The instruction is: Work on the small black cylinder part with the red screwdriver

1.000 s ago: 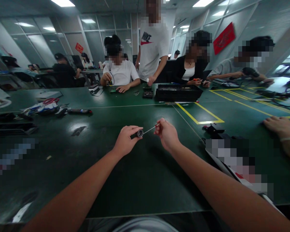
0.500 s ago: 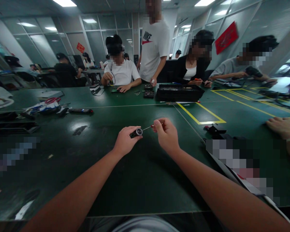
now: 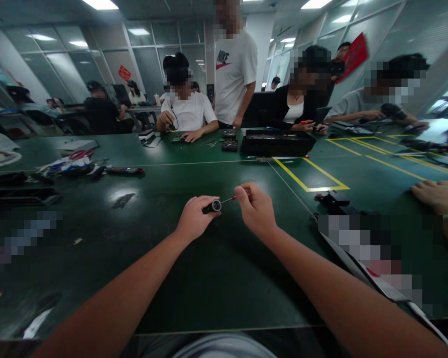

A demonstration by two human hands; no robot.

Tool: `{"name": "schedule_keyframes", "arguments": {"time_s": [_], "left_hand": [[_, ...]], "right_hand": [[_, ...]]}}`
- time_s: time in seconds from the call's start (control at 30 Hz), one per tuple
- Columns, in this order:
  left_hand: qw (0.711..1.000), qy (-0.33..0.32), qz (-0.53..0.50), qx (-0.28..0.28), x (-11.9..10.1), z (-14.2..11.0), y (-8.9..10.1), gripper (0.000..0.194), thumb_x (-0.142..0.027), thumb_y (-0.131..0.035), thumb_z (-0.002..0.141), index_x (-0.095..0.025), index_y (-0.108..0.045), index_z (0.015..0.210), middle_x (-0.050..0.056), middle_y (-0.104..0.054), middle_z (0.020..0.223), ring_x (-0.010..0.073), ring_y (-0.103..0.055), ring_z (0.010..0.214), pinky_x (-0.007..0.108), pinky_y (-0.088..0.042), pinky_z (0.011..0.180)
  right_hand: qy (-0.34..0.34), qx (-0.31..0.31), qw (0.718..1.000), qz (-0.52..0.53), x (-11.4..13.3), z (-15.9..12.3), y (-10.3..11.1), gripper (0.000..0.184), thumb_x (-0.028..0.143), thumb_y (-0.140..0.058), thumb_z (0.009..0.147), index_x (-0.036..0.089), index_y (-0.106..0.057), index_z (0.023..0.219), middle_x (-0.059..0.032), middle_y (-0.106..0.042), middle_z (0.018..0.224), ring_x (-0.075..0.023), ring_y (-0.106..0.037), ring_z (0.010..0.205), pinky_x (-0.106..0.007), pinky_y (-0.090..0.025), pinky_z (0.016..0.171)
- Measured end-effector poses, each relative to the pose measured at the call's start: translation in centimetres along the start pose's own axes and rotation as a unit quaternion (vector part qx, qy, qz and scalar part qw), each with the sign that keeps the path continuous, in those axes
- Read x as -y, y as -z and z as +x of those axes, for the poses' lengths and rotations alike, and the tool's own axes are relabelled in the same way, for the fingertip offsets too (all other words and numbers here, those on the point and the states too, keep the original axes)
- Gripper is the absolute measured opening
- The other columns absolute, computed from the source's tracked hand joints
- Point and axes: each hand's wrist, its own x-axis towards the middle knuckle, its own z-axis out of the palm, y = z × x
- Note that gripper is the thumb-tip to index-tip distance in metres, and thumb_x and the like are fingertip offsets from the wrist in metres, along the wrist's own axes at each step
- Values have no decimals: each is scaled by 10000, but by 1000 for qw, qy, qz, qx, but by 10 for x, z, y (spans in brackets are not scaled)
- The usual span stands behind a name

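Held in my left hand (image 3: pixel 194 217) is a black cylindrical part (image 3: pixel 211 206), its round, light-rimmed end turned toward the right. My left fingers wrap around its body, so most of it is hidden. My right hand (image 3: pixel 257 205) is closed on a screwdriver (image 3: pixel 229 199) with a thin metal shaft and a reddish handle end. The shaft points left, its tip at or very near the open end of the cylinder; whether it touches cannot be made out. Both hands are raised over the green table (image 3: pixel 224 288).
A long black housing (image 3: pixel 278 143) stands across the table. Scissors (image 3: pixel 81 154) and a pen-like black tool (image 3: pixel 125 171) lie left among dark parts. Another person's hand (image 3: pixel 433 196) rests at the right, near black parts (image 3: pixel 334 201). Several people work around the table.
The cylinder and screwdriver have shifted slightly, and my right fingers have turned a little around the handle. The standing person across the table has moved slightly left. Someone appears behind at the right.
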Motion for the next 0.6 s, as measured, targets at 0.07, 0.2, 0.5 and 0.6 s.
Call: {"name": "schedule_keyframes", "arguments": {"time_s": [0.07,0.2,0.5,0.6], "left_hand": [[1000,1,5,3,-1,0,0,375,-220,-804,811,-275,-738,1176,56,-745,1195,275,-665,1148,522,-466,1056],[1000,3,-7,-8,2,0,1,392,-195,-809,798,-266,-740,1177,55,-741,1196,261,-670,1134,478,-491,1040],[1000,11,-15,-13,6,0,2,399,-186,-791,812,-249,-730,1201,62,-728,1210,252,-661,1147,474,-495,1056],[1000,18,-16,-20,3,0,3,393,-179,-796,807,-228,-734,1191,73,-732,1196,254,-667,1134,464,-502,1048]], "right_hand": [[4,-15,1000,2,0,0,0,274,447,-440,1017,245,-599,924,-10,-681,731,-182,-623,635,-314,-421,612],[18,-7,999,26,-1,-1,-1,188,330,-414,1014,244,-567,1081,-25,-705,843,-202,-660,747,-332,-450,685],[19,5,1000,17,1,-3,0,215,345,-419,1023,238,-597,1078,-23,-695,838,-182,-628,700,-328,-439,667],[-9,-13,997,73,-3,-1,-4,170,333,-492,982,225,-566,1090,-33,-685,863,-190,-637,756,-341,-477,710]]}}
